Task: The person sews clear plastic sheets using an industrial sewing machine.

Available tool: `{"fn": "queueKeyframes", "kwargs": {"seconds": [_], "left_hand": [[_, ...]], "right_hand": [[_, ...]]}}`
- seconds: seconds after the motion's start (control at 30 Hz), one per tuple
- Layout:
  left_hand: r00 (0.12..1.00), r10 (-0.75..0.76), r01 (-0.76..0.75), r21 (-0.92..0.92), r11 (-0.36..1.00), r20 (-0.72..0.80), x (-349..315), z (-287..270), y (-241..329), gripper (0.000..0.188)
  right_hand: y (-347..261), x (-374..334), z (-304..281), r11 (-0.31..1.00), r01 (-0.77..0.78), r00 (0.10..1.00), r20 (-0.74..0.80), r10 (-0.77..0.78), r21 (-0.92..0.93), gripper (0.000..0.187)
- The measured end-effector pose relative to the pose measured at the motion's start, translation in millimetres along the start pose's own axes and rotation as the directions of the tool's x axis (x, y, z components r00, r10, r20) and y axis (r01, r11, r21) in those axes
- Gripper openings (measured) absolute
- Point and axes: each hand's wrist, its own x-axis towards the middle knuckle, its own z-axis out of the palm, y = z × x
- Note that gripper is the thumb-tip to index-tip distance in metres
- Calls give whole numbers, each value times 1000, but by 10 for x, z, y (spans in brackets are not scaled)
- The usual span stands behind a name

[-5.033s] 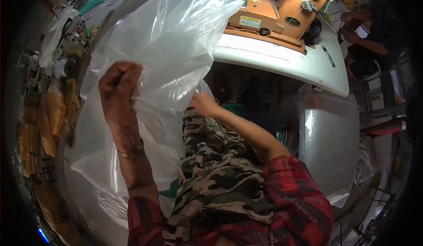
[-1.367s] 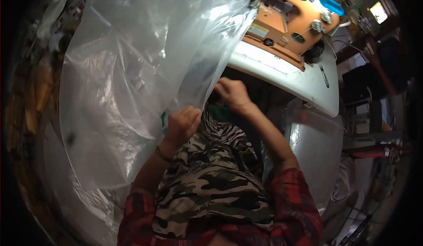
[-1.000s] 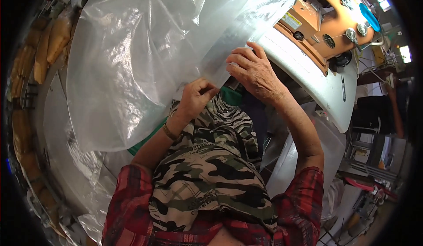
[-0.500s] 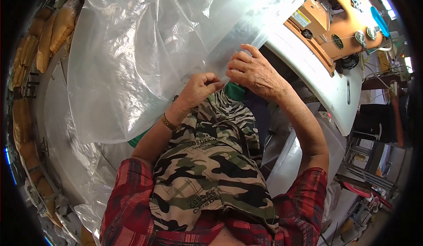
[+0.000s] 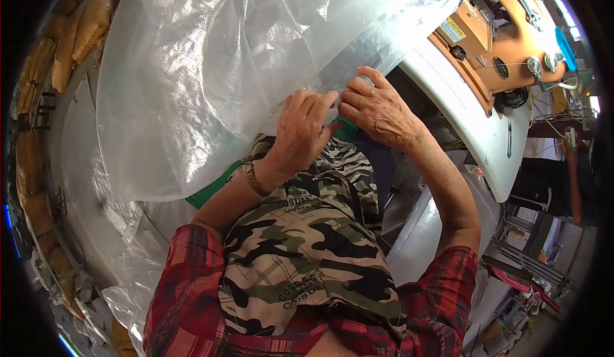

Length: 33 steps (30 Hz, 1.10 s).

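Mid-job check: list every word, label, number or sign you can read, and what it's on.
I can't copy wording, only place it.
Camouflage apron: two blocks of dark lettering, large lines legible, smaller ones doubtful.
Yellow-and-white label on the orange sewing machine: bold heading legible, fine print too small.
Dark oval badge on the same machine: any marks too small to read.

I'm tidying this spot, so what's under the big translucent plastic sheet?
Green material peeks out under the lower edge of the plastic sheet, beside the left forearm. Anything farther beneath is covered and can't be made out.
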Motion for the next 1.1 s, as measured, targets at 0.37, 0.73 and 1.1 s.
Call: {"fn": "queueKeyframes", "kwargs": {"seconds": [0.37,0.73,1.1], "left_hand": [[992,-122,117,-212,970,-12,-71,-30,40,44],[975,70,-109,-179,978,-213,125,-4,24,39],[974,180,-192,-85,978,-136,284,-197,-39,31]], "right_hand": [[88,41,-110,985,-129,966,-210,150,111,10],[129,102,-310,963,-156,947,-245,209,219,16],[366,65,-416,947,-170,922,-294,250,272,18]]}}
